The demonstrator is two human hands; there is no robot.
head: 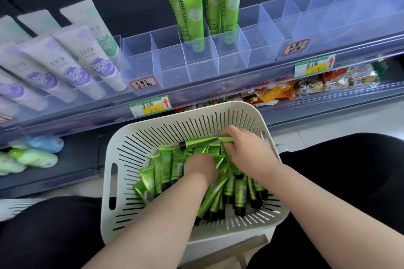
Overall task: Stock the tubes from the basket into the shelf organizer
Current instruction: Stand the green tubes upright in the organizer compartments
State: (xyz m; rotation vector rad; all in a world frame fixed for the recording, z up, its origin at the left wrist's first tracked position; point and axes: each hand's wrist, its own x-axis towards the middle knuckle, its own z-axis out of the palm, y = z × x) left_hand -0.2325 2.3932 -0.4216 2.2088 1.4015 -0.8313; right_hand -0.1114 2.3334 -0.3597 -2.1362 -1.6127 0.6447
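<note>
Head view, left to right: the clear shelf organizer (170, 65) at upper centre holds four standing tubes (192, 13), and most of its cells are bare. At lower centre, the basket (129, 150) carries the loose tubes (165, 166). The left hand (200, 168) is buried among them, its grasp hidden. The right hand (247, 153) pinches a held tube (201, 142). Lifting a tangled bunch could drop some outside the basket.

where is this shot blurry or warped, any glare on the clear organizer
Head view: the wide lens bows the shelf edge; purple tubes at left look soft, stretched; green tubes in the basket are fairly sharp; clear organizer shows pale haze, no hard glare.
</note>
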